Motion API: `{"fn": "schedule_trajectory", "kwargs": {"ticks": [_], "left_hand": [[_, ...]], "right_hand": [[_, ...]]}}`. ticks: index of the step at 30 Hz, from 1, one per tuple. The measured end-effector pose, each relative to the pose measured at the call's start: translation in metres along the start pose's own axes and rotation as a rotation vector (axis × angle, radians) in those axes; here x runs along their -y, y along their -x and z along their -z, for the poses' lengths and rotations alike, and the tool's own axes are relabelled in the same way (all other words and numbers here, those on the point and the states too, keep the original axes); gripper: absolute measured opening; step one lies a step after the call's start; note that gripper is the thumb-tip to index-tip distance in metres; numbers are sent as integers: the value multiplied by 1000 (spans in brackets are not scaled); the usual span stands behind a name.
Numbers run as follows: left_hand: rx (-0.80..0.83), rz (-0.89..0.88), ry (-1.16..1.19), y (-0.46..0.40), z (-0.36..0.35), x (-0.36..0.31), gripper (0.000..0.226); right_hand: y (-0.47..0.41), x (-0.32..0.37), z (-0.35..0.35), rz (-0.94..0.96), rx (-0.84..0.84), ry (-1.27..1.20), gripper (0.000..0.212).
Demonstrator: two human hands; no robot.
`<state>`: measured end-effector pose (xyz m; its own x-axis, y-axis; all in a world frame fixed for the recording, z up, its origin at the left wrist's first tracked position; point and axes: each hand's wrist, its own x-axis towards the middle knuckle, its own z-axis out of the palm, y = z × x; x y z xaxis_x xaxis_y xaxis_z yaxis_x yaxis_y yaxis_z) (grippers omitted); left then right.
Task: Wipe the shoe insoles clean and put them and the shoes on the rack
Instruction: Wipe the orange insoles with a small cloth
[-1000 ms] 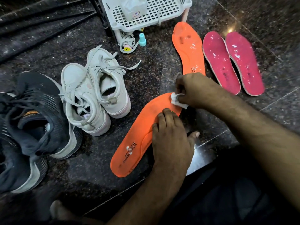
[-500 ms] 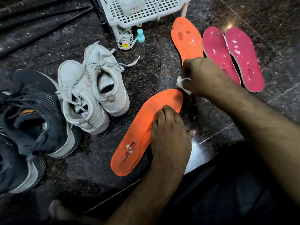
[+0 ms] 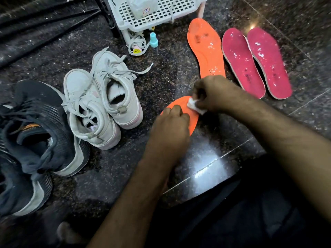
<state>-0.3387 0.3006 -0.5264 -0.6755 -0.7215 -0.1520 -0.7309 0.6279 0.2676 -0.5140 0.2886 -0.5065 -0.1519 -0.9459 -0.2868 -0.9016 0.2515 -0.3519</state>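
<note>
The right hand (image 3: 215, 93) has brought the wipe (image 3: 194, 106) back onto the near orange insole's (image 3: 180, 108) tip

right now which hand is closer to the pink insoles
Right. The right hand, pinching a white wipe, is just beside the pink insoles. The left hand presses the near orange insole, farther away.
</note>
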Motion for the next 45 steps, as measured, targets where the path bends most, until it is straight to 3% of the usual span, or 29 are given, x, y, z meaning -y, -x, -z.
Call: {"fn": "schedule_trajectory", "kwargs": {"ticks": [2, 3, 7, 9, 11, 15, 16, 18, 21, 23, 26, 27, 29, 31, 32, 35, 36, 39, 40, 43, 45], "left_hand": [[-29, -38, -72, -3, 3, 12, 35], [-33, -61, -88, -2, 4, 15, 35], [-30, -96, -59, 0, 9, 21, 54], [-49, -45, -81, -1, 10, 22, 59], [-75, 29, -90, -1, 7, 23, 54], [-106, 178, 16, -2, 3, 29, 53], [-80, 198, 42, -2, 2, 30, 53], [-50, 211, 61, -4, 2, 30, 45], [-36, 206, 60, -8, -1, 34, 42], [-19, 192, 94, -8, 0, 37, 48], [-47, 204, 153, -5, 4, 39, 44], [-69, 217, 153, -5, 6, 38, 42], [-106, 224, 111, -5, 6, 36, 39], [-124, 215, 94, -5, 6, 34, 38], [-123, 216, 100, -5, 6, 34, 40], [-102, 218, 99, -4, 9, 34, 44], [-95, 218, 89, -4, 10, 33, 44], [-81, 223, 83, -4, 11, 32, 46], [-80, 224, 90, -4, 11, 32, 45], [-80, 228, 123, -3, 11, 32, 44], [-81, 231, 122, -3, 12, 31, 45]], "right_hand": [[-2, 0, 11, -19, -150, -15, 8], [2, 3, 15, -12, -139, -34, 7], [40, 21, 5, 33, 238, -51, 13], [41, 22, -12, 41, 245, -36, 16], [25, 17, -21, 20, 137, -36, 16], [-3, 7, 0, -34, -306, -47, 10], [-4, 7, 4, -4, -339, -123, 7], [1, 17, 5, 68, -205, -324, 10], [-2, 22, -18, 123, 37, -212, 13], [-9, 18, -21, 103, -27, -157, 8], [-12, 14, -10, 71, -317, -160, 7], [-10, 15, -7, 93, -309, -222, 7], [-4, 25, -9, 158, -86, -278, 11], [-2, 29, -20, 195, 94, -172, 11], [-4, 28, -22, 175, 64, -127, 10], [-9, 22, -11, 143, -259, -120, 7], [-9, 21, -8, 155, -244, -161, 7], [-3, 24, -13, 181, 78, -149, 9], [-4, 23, -16, 169, 61, -120, 8], [-8, 17, -7, 99, -254, -132, 6], [-5, 16, -2, 113, -126, -212, 11]]}}
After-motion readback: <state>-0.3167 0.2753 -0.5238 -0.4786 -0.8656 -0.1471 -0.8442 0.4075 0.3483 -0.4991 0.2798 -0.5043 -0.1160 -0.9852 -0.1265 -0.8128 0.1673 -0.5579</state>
